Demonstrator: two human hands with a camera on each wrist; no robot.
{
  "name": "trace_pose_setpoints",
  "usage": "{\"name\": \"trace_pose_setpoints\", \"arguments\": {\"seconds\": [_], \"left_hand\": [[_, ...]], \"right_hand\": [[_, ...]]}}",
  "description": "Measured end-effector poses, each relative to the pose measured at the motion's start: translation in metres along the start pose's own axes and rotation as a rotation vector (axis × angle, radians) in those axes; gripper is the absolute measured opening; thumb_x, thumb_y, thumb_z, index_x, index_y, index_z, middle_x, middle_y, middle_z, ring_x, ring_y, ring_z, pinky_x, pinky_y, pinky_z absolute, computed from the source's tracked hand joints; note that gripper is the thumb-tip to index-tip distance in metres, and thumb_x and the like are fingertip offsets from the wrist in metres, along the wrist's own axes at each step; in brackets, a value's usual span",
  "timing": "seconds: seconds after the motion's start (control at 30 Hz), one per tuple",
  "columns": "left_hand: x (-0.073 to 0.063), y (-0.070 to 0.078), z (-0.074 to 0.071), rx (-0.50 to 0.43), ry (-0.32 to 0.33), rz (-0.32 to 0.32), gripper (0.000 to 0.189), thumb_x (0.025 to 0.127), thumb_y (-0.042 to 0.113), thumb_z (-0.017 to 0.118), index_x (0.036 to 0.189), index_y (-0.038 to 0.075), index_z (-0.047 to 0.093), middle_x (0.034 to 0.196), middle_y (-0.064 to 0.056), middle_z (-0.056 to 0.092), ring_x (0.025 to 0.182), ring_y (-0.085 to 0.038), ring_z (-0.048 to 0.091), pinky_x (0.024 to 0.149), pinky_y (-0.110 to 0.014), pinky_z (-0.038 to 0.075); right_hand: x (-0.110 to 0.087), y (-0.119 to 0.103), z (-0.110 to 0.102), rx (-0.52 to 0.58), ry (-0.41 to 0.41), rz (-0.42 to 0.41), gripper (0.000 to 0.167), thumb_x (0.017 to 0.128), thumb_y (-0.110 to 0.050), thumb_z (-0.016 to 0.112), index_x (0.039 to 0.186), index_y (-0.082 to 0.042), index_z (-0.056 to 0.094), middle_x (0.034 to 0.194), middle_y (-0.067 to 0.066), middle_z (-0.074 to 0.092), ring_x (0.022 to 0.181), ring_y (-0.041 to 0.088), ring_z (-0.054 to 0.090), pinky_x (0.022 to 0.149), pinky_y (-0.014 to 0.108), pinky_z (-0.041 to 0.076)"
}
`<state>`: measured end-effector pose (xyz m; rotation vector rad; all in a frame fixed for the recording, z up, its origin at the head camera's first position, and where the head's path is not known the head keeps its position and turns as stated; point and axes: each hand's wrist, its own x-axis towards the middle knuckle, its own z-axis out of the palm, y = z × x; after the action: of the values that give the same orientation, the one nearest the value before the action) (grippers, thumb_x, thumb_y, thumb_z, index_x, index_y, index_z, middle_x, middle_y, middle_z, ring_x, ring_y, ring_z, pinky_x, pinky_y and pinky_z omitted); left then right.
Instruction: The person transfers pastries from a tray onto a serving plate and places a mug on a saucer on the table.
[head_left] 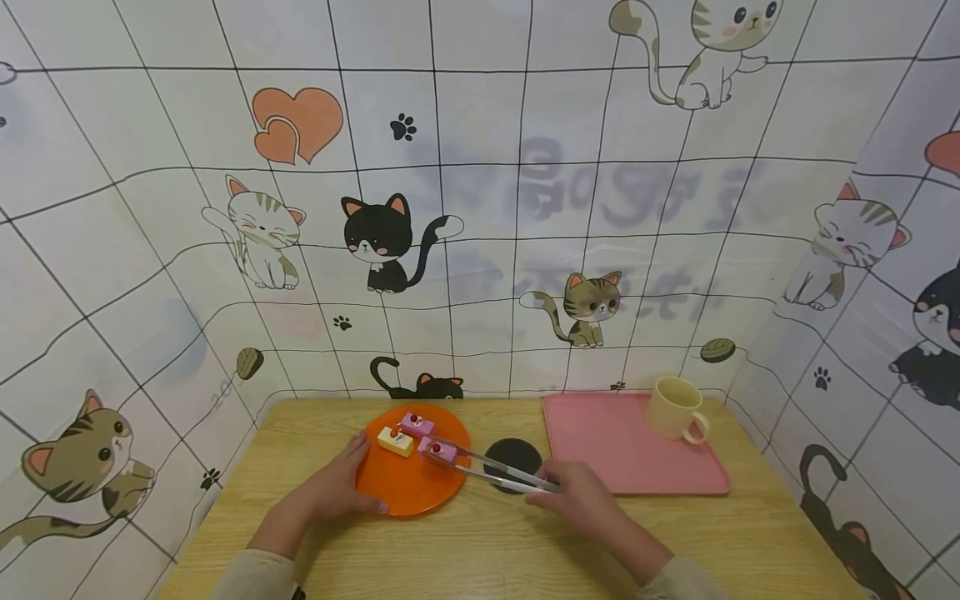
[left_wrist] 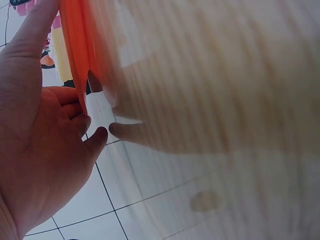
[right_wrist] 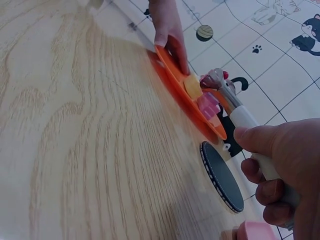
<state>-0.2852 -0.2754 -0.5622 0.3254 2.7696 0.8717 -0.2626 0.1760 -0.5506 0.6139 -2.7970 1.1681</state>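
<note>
An orange plate point(head_left: 412, 496) lies on the table with three small toy cakes on it or just over it. The yellow cake point(head_left: 395, 442) sits nearest the left hand point(head_left: 333, 487), which holds the plate's left rim, thumb at the near edge. Behind it is a pink cake point(head_left: 416, 424). The right hand point(head_left: 581, 496) grips white-handled metal tongs point(head_left: 517, 477), reaching leftward over the plate. Their tips lie on either side of the nearer pink cake point(head_left: 437, 451), topped with a red cherry. In the right wrist view, the tong tips point(right_wrist: 215, 80) are raised above the plate.
A round black coaster point(head_left: 513, 462) lies between plate and right hand, under the tongs. Back right, a pink tray point(head_left: 600, 446) carries a cream mug point(head_left: 673, 408), its handle toward the front right. Cat-print covering point(head_left: 480, 250) walls the wooden table point(head_left: 450, 558) behind and at both sides.
</note>
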Motion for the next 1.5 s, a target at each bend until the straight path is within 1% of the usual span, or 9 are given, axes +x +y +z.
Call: {"name": "trace_pose_setpoints", "arguments": {"seconds": [0.13, 0.23, 0.37, 0.57, 0.67, 1.03, 1.23, 1.5], "left_hand": [[0.0, 0.0, 0.0, -0.002, -0.001, -0.003, 0.135, 0.076, 0.053, 0.101, 0.172, -0.006, 0.025, 0.182, -0.027, 0.013, 0.167, -0.052, 0.012, 0.13, -0.07, 0.023], [0.0, -0.001, 0.001, -0.001, 0.002, 0.001, 0.135, 0.076, 0.053, 0.101, 0.172, -0.006, 0.025, 0.182, -0.027, 0.012, 0.167, -0.052, 0.012, 0.13, -0.069, 0.023], [0.0, -0.002, 0.001, 0.002, 0.005, 0.005, 0.135, 0.076, 0.054, 0.1, 0.172, -0.007, 0.025, 0.182, -0.028, 0.013, 0.167, -0.052, 0.012, 0.13, -0.069, 0.023], [0.001, -0.002, 0.001, 0.01, 0.01, 0.017, 0.136, 0.077, 0.055, 0.1, 0.171, -0.008, 0.025, 0.181, -0.029, 0.013, 0.167, -0.052, 0.012, 0.131, -0.068, 0.022], [0.001, -0.002, 0.001, 0.008, 0.008, 0.016, 0.135, 0.077, 0.055, 0.099, 0.171, -0.008, 0.025, 0.182, -0.028, 0.012, 0.167, -0.051, 0.011, 0.131, -0.067, 0.02], [-0.001, 0.0, 0.001, 0.005, 0.007, 0.016, 0.134, 0.077, 0.052, 0.1, 0.171, -0.008, 0.026, 0.181, -0.028, 0.014, 0.167, -0.052, 0.012, 0.131, -0.068, 0.022], [-0.001, -0.001, 0.001, 0.009, 0.005, 0.01, 0.134, 0.077, 0.053, 0.1, 0.171, -0.008, 0.026, 0.182, -0.027, 0.013, 0.167, -0.05, 0.012, 0.131, -0.067, 0.022], [0.002, -0.003, 0.002, 0.015, 0.002, -0.001, 0.135, 0.076, 0.054, 0.1, 0.172, -0.006, 0.026, 0.182, -0.026, 0.013, 0.167, -0.05, 0.012, 0.131, -0.068, 0.023]], "right_hand": [[0.0, -0.003, 0.003, -0.007, -0.027, -0.002, 0.022, 0.088, -0.026, 0.095, 0.086, -0.024, 0.073, 0.072, -0.016, 0.06, 0.064, 0.004, 0.049, 0.056, 0.026, 0.043], [0.001, -0.005, 0.006, -0.025, -0.032, 0.0, 0.023, 0.088, -0.029, 0.095, 0.087, -0.025, 0.072, 0.073, -0.016, 0.06, 0.064, 0.004, 0.049, 0.056, 0.026, 0.042], [0.002, -0.01, 0.009, -0.037, -0.041, -0.005, 0.023, 0.088, -0.029, 0.095, 0.087, -0.026, 0.072, 0.073, -0.016, 0.059, 0.064, 0.005, 0.049, 0.057, 0.026, 0.043], [0.004, -0.016, 0.012, -0.023, -0.063, -0.028, 0.022, 0.088, -0.029, 0.095, 0.087, -0.024, 0.073, 0.074, -0.015, 0.06, 0.065, 0.005, 0.05, 0.056, 0.026, 0.043], [0.005, -0.017, 0.015, -0.024, -0.065, -0.031, 0.022, 0.088, -0.03, 0.095, 0.088, -0.024, 0.073, 0.074, -0.015, 0.06, 0.065, 0.005, 0.05, 0.056, 0.026, 0.044], [0.006, -0.019, 0.026, 0.008, -0.078, -0.002, 0.022, 0.088, -0.029, 0.095, 0.089, -0.024, 0.074, 0.074, -0.016, 0.061, 0.064, 0.005, 0.05, 0.056, 0.025, 0.043], [0.008, -0.02, 0.029, -0.001, -0.084, 0.0, 0.022, 0.088, -0.03, 0.095, 0.088, -0.024, 0.074, 0.073, -0.017, 0.061, 0.063, 0.004, 0.051, 0.056, 0.025, 0.044], [0.011, -0.021, 0.03, -0.022, -0.096, -0.013, 0.021, 0.09, -0.029, 0.094, 0.089, -0.025, 0.073, 0.074, -0.016, 0.062, 0.064, 0.005, 0.05, 0.056, 0.025, 0.044]]}}
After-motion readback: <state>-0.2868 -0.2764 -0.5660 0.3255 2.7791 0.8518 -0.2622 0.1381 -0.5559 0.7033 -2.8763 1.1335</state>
